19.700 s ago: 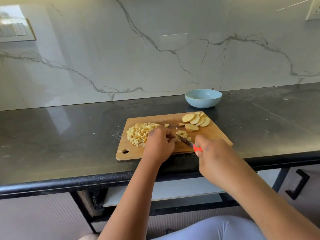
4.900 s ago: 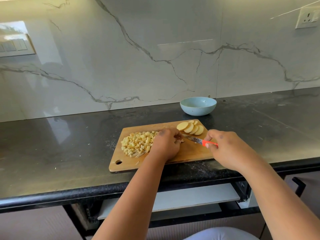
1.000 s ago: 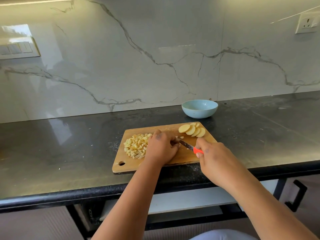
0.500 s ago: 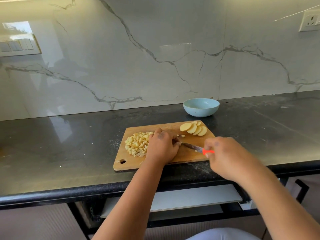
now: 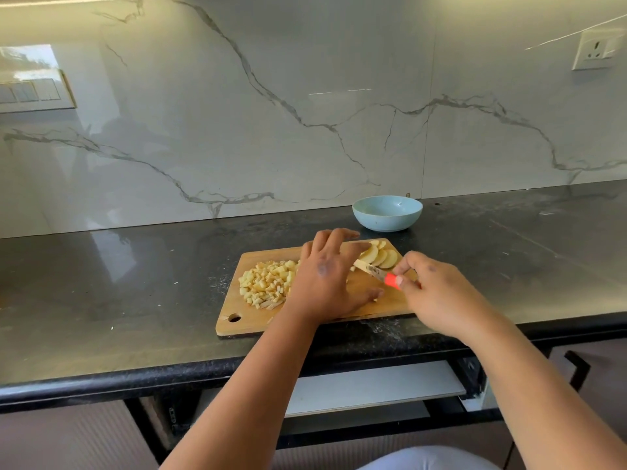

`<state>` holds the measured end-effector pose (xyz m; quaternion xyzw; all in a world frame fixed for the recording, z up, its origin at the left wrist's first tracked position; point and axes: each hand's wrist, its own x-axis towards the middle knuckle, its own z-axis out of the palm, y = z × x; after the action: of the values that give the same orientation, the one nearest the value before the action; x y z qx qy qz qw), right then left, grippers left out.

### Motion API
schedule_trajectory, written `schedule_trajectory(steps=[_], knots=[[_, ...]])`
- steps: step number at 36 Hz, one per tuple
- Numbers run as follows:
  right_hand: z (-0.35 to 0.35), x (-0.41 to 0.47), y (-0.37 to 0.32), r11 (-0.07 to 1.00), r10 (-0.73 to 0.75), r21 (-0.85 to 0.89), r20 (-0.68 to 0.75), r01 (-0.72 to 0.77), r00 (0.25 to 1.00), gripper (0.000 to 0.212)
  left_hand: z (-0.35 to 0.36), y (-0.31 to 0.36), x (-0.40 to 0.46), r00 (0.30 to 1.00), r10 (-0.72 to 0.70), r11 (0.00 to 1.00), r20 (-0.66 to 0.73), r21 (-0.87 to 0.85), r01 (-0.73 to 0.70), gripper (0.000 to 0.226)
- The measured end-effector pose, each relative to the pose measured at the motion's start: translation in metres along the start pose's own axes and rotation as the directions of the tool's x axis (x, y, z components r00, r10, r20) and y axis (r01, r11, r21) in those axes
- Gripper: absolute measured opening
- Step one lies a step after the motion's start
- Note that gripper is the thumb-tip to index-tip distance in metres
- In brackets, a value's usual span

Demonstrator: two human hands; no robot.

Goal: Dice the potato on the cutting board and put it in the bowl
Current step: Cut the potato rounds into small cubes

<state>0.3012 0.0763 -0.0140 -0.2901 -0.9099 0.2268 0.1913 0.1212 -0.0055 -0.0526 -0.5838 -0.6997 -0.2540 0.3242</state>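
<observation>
A: Big stuff first. Black counter point(image 5: 101, 283), cutting board point(image 5: 390, 307) sits right at its front edge; a shove could tip it off.

B: Bowl point(image 5: 387, 213)?

A: Behind the board, nothing in it. Diced potato point(image 5: 266, 283) heaped on the board's left, uncut slices point(image 5: 380, 257) at the back right.

B: Hands?

A: Left hand point(image 5: 327, 279) flat, fingers spread, reaching toward the slices. Right hand point(image 5: 437, 293) pinches the orange handle of the knife point(image 5: 371, 270), blade pointing at the left fingers. Nick risk.

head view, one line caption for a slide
Left hand reaches for potato slices, right hand holding knife.
</observation>
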Motion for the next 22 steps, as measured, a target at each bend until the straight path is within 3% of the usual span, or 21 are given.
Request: schedule_trajectory(steps=[3,6,11,14,16,19,22], knots=[[0.000,-0.002,-0.001,0.999,-0.021,0.029,0.007,0.020,1.000,0.010,0.003,0.005,0.007,0.997,0.080,0.994,-0.007,0.071,-0.079,0.049],[-0.006,-0.003,-0.001,0.998,-0.033,0.046,-0.017,0.034,0.999,0.009,0.007,0.005,0.011,0.998,0.057,0.994,0.003,0.090,-0.057,0.035],[-0.016,-0.005,0.005,0.997,-0.022,0.074,0.000,0.022,1.000,0.009,0.008,-0.004,0.014,0.987,-0.146,0.980,-0.061,0.126,0.152,0.019],[-0.022,-0.008,0.006,0.997,-0.029,0.077,-0.026,0.031,0.999,0.009,0.003,-0.011,0.013,0.946,-0.323,0.936,-0.017,0.142,0.322,0.031],[-0.024,-0.008,0.007,0.997,-0.020,0.068,-0.061,0.024,0.998,0.012,0.001,-0.016,0.010,0.922,-0.386,0.921,0.024,0.057,0.384,0.036],[-0.024,-0.004,0.011,0.999,0.001,0.044,-0.103,0.003,0.995,0.017,-0.002,-0.012,0.008,0.945,-0.301,0.943,0.127,-0.108,0.315,0.022],[-0.021,0.000,0.013,1.000,0.013,-0.010,-0.134,-0.015,0.991,0.019,-0.002,0.002,0.007,0.930,-0.167,0.964,0.327,-0.144,0.224,0.023]])
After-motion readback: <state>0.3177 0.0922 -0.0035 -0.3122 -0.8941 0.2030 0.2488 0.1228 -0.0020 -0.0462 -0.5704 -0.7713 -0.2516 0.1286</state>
